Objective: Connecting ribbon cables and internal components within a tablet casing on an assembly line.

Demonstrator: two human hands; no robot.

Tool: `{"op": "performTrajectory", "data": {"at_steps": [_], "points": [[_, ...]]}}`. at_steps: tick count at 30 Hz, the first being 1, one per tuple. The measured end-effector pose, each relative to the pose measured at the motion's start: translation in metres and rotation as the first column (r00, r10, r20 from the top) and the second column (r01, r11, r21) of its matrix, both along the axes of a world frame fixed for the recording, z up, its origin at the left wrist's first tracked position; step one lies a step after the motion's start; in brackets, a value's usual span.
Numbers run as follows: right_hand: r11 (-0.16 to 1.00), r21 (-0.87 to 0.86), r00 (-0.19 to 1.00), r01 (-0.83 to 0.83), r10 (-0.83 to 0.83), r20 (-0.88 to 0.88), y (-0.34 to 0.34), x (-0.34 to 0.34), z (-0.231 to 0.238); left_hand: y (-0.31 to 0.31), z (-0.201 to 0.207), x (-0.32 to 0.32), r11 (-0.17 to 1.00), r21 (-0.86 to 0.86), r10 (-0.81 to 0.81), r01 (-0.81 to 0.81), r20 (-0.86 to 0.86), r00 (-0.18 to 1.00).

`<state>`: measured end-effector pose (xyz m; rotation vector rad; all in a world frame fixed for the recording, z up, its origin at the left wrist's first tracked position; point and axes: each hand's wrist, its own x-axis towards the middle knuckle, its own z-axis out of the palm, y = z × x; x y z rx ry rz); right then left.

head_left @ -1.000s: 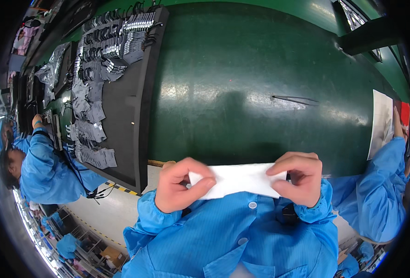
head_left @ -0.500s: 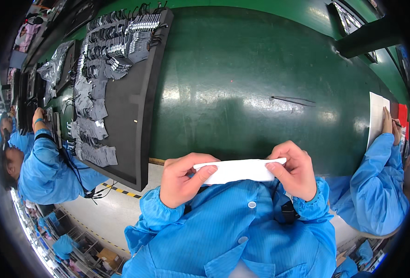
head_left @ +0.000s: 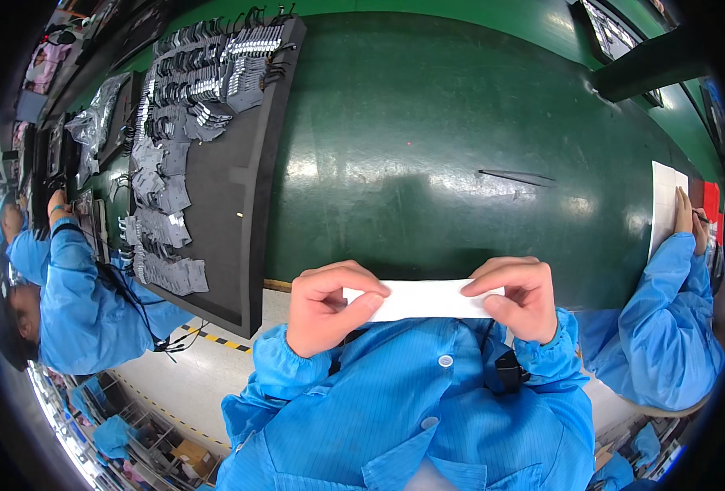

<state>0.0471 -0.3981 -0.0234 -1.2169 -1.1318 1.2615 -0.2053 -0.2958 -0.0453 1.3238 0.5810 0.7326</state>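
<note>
A folded white strip, paper or thin cloth (head_left: 433,301), is stretched level between my two hands, just above the near edge of the green table (head_left: 362,221). My left hand (head_left: 325,307) pinches its left end between thumb and bent forefinger. At the other end my right hand (head_left: 522,296) grips it the same way, thumb below and forefinger on top. The strip's ends are partly hidden by my fingers. Farther off on the table lie black tweezers (head_left: 516,177), touched by neither hand.
On the left a black tray (head_left: 223,188) holds rows of small grey parts with black leads (head_left: 170,164). A co-worker in blue (head_left: 92,295) sits beyond it. At the right another person's sleeve (head_left: 657,327) rests by a white sheet (head_left: 664,204). A dark post (head_left: 649,69) stands at the far right.
The white strip has tilted to show a flatter, more even face, and my forefingers now lie over its top edge. The co-worker at the left has shifted position.
</note>
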Motion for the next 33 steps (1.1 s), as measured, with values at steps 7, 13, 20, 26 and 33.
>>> {"op": "performTrajectory", "data": {"at_steps": [7,13,20,26,33], "points": [[0.953,-0.177,0.968,0.245,-0.251,-0.013,-0.003,-0.014,0.003,-0.002,0.013,0.004,1.000,-0.017,0.010,-0.017,-0.344,0.939],[0.938,-0.246,0.964,0.246,-0.264,-0.042,-0.004,-0.013,-0.001,-0.009,0.006,0.015,0.969,-0.217,0.080,-0.121,-0.189,0.979],[0.927,-0.313,0.940,0.207,-0.277,-0.198,-0.001,-0.013,-0.004,-0.009,0.006,0.020,0.943,-0.316,0.068,-0.107,-0.130,0.989],[0.923,-0.365,0.936,0.125,-0.232,-0.266,0.001,-0.010,0.000,-0.002,0.005,0.011,0.942,-0.335,-0.022,-0.029,-0.146,0.989],[0.987,-0.151,0.963,0.062,-0.098,-0.249,-0.003,-0.002,-0.010,0.005,0.004,0.007,0.954,-0.285,-0.103,0.090,-0.033,0.994]]}}
